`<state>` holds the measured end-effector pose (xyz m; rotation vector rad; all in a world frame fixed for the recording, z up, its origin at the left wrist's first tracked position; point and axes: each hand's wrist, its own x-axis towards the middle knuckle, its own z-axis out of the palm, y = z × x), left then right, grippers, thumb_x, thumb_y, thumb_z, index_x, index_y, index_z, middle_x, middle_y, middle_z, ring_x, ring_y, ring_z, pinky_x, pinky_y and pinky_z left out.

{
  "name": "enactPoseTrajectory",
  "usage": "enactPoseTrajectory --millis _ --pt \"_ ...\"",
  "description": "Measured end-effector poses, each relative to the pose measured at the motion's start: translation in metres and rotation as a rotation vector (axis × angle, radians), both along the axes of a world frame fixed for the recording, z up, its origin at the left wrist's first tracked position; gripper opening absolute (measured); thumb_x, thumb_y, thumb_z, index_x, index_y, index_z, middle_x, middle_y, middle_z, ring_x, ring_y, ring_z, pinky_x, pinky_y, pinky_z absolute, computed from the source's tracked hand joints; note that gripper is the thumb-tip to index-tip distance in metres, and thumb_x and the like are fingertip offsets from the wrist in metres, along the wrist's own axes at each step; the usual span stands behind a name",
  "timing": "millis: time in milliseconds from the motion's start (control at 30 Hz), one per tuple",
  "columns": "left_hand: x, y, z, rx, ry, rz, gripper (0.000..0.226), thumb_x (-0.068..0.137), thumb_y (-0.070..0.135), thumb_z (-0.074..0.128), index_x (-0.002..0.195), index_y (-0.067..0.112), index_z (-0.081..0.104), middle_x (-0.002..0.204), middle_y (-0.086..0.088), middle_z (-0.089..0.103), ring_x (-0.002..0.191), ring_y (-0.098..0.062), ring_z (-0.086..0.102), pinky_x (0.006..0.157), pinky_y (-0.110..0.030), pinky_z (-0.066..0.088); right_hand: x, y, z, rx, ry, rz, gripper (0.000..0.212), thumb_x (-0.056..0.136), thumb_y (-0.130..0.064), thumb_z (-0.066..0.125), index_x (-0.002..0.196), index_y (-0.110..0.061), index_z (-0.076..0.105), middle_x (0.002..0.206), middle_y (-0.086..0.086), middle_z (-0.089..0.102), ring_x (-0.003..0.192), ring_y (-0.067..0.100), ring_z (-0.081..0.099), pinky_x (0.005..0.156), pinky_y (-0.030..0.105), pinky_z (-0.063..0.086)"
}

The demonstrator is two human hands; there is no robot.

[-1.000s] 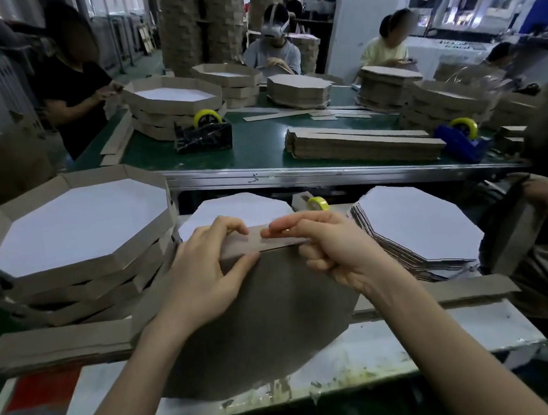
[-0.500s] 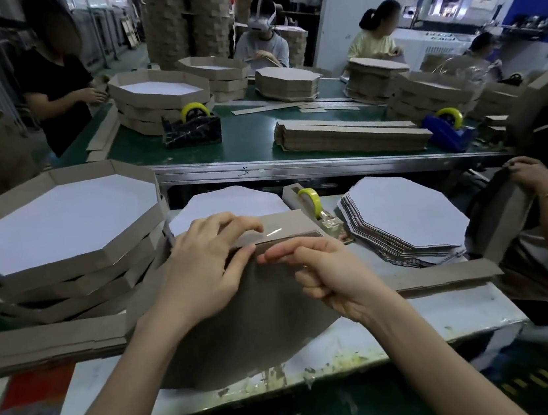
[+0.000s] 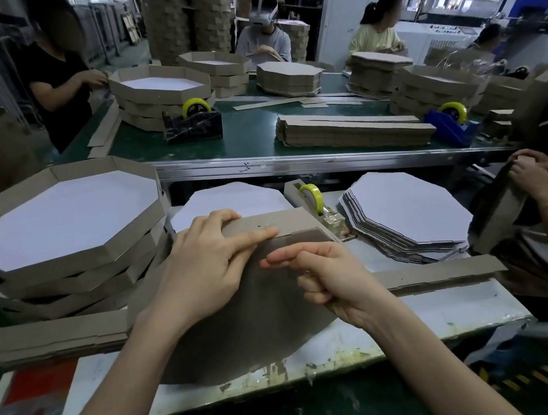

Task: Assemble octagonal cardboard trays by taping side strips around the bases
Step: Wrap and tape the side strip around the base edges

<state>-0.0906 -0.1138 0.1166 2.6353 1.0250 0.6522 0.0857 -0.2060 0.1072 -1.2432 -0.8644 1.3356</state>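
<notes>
A grey-brown octagonal base [image 3: 253,330] stands tilted on the white bench, its underside toward me. A brown side strip [image 3: 288,221] runs along its top edge. My left hand [image 3: 204,267] grips that top edge, fingers over the strip and thumb lying along the seam between strip and base. My right hand [image 3: 329,276] sits lower on the base with curled fingers, its forefinger pressed on the board just under the seam. Any tape under the fingers is too hard to see. A tape dispenser [image 3: 313,202] with a yellow roll stands right behind the strip.
Finished trays [image 3: 61,233] are stacked at left, flat white bases [image 3: 407,211] at right. Long side strips [image 3: 54,337] lie across the bench. A green table [image 3: 250,134] beyond holds trays, strips and two dispensers. A person's hand [image 3: 530,172] works at far right.
My right hand slid down from the strip's top edge onto the base. My left thumb moved along the seam. The tray tilted a little further toward me.
</notes>
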Motion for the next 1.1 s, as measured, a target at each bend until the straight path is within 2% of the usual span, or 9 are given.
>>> enactPoseTrajectory --millis 267,367,467,633,767,833,900,1000,1100 --pt "0.011 0.004 -0.004 0.068 0.037 0.066 0.048 0.088 0.046 0.026 0.129 0.064 0.045 0.134 0.012 0.049 0.124 -0.012 0.041 0.096 -0.037 0.029 0.000 0.008 -0.010 0.007 -0.068 -0.004 0.041 0.097 0.000 0.041 0.092 -0.015 0.079 0.101 0.008 0.076 0.039 0.004 0.026 0.036 0.015 0.024" --pt "0.017 0.002 -0.004 0.016 -0.105 0.107 0.040 0.083 0.053 0.034 0.113 0.062 0.059 0.125 0.016 0.057 0.118 -0.009 0.046 0.093 -0.035 0.030 0.001 0.010 -0.016 0.031 -0.093 -0.005 0.037 0.097 0.000 0.042 0.099 -0.011 0.077 0.077 -0.001 0.073 0.039 0.005 0.027 0.036 0.015 0.026" --pt "0.023 0.002 -0.004 0.005 -0.179 0.141 0.037 0.079 0.074 0.042 0.102 0.059 0.066 0.116 0.018 0.060 0.111 -0.008 0.051 0.090 -0.035 0.035 0.004 0.011 -0.022 0.056 -0.124 -0.016 0.038 0.095 0.000 0.043 0.094 -0.014 0.079 0.054 -0.004 0.050 0.040 0.006 0.028 0.037 0.016 0.027" --pt "0.026 0.004 -0.007 0.024 -0.225 0.156 0.034 0.076 0.072 0.051 0.101 0.056 0.069 0.115 0.014 0.061 0.108 -0.012 0.052 0.086 -0.036 0.037 0.008 0.019 -0.024 0.088 -0.142 0.012 0.041 0.094 -0.003 0.043 0.091 -0.020 0.081 0.094 0.004 0.077 0.039 0.004 0.032 0.037 0.015 0.029" --pt "0.024 0.006 -0.007 0.044 -0.213 0.177 0.043 0.075 0.073 0.043 0.104 0.054 0.068 0.116 0.012 0.062 0.106 -0.015 0.052 0.086 -0.036 0.037 0.007 0.012 -0.044 -0.059 -0.459 0.143 0.035 0.091 -0.005 0.047 0.076 -0.013 0.078 0.085 0.017 0.076 0.042 0.000 0.047 0.038 0.013 0.031" --pt "0.021 0.009 -0.007 0.041 -0.207 0.186 0.045 0.074 0.073 0.043 0.105 0.053 0.068 0.117 0.011 0.062 0.105 -0.016 0.052 0.084 -0.037 0.039 0.004 0.001 -0.057 -0.104 -0.456 0.171 0.040 0.091 -0.004 0.046 0.067 -0.017 0.075 0.078 0.019 0.074 0.042 0.006 0.045 0.043 0.020 0.034" --pt "0.021 0.011 -0.006 0.065 -0.195 0.191 0.044 0.077 0.074 0.046 0.107 0.051 0.068 0.116 0.011 0.061 0.103 -0.017 0.052 0.082 -0.037 0.039 0.015 0.004 -0.051 0.007 -0.402 0.105 0.039 0.086 -0.008 0.045 0.062 -0.020 0.072 0.064 0.012 0.070 0.044 0.014 0.042 0.047 0.022 0.032" --pt "0.026 0.011 -0.005 0.084 -0.153 0.169 0.042 0.078 0.071 0.050 0.110 0.049 0.068 0.116 0.012 0.061 0.104 -0.016 0.051 0.085 -0.036 0.039 0.056 0.026 -0.017 0.246 -0.213 -0.128 0.033 0.076 -0.010 0.043 0.056 -0.018 0.068 0.046 0.002 0.052 0.036 0.008 0.031 0.039 0.014 0.025" --pt "0.029 0.011 -0.004 0.096 -0.141 0.171 0.054 0.076 0.072 0.045 0.114 0.042 0.069 0.114 0.012 0.062 0.103 -0.017 0.053 0.084 -0.038 0.043 0.110 0.062 0.003 0.327 -0.146 -0.409 0.027 0.078 -0.014 0.047 0.061 -0.018 0.067 0.043 -0.001 0.035 0.039 0.012 0.025 0.043 0.018 0.018"
